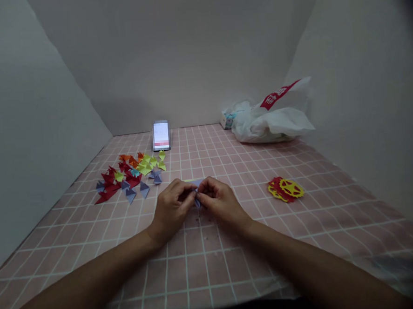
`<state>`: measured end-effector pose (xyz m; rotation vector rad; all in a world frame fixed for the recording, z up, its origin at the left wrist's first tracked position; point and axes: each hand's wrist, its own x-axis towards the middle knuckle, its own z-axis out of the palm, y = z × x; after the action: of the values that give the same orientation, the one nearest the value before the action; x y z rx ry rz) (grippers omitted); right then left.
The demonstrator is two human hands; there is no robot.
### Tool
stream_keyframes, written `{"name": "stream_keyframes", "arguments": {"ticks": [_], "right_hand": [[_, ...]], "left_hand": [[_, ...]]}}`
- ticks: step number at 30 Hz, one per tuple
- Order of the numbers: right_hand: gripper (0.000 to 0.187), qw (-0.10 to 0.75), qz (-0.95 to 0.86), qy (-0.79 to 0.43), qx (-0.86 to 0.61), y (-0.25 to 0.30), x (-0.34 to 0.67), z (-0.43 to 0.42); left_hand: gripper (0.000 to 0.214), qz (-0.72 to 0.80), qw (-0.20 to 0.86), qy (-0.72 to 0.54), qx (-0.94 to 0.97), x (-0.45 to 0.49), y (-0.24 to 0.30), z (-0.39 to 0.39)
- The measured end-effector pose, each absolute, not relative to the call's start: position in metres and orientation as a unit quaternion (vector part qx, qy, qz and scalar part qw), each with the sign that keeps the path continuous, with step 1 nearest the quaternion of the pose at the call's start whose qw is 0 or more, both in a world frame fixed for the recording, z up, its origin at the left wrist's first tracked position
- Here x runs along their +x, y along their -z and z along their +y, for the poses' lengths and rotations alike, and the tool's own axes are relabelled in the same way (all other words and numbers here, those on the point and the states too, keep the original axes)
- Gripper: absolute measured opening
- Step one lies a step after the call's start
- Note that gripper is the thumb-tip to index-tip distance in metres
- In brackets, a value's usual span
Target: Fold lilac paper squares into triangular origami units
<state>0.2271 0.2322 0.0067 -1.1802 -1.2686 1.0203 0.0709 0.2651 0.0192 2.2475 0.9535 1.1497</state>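
Observation:
My left hand [173, 207] and my right hand [220, 201] meet at the middle of the pink checked table [206, 261]. Both pinch a small folded piece of purple paper [197, 202] between their fingertips, just above the tabletop. A strip of purple and yellow paper [194, 181] lies just behind the fingers. To the left lies a spread of several folded paper triangles [132, 174] in red, orange, yellow-green and purple.
A phone [161, 135] with a lit screen leans at the back wall. A white plastic bag [272, 118] with red print sits at the back right, a small box beside it. Red and yellow paper cut-outs [285, 189] lie on the right. Grey walls enclose the table.

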Motion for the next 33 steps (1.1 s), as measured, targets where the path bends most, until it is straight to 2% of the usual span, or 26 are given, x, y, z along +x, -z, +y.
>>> {"name": "stream_keyframes", "arguments": {"ticks": [11, 19, 28, 33], "right_hand": [[0.016, 0.494, -0.571, -0.361, -0.548, -0.015, 0.226, 0.230], [0.016, 0.485, -0.585, -0.343, -0.552, -0.018, 0.228, 0.229], [0.015, 0.477, -0.592, -0.384, -0.524, -0.016, 0.228, 0.231], [0.012, 0.502, -0.576, -0.398, -0.509, -0.016, 0.228, 0.230]], "left_hand": [[0.008, 0.331, 0.189, -0.453, 0.806, 0.069, -0.015, 0.267], [0.008, 0.304, 0.158, -0.415, 0.843, 0.068, -0.022, 0.272], [0.012, 0.311, 0.199, -0.401, 0.838, 0.066, -0.030, 0.272], [0.009, 0.313, 0.238, -0.389, 0.833, 0.065, -0.032, 0.273]]}}
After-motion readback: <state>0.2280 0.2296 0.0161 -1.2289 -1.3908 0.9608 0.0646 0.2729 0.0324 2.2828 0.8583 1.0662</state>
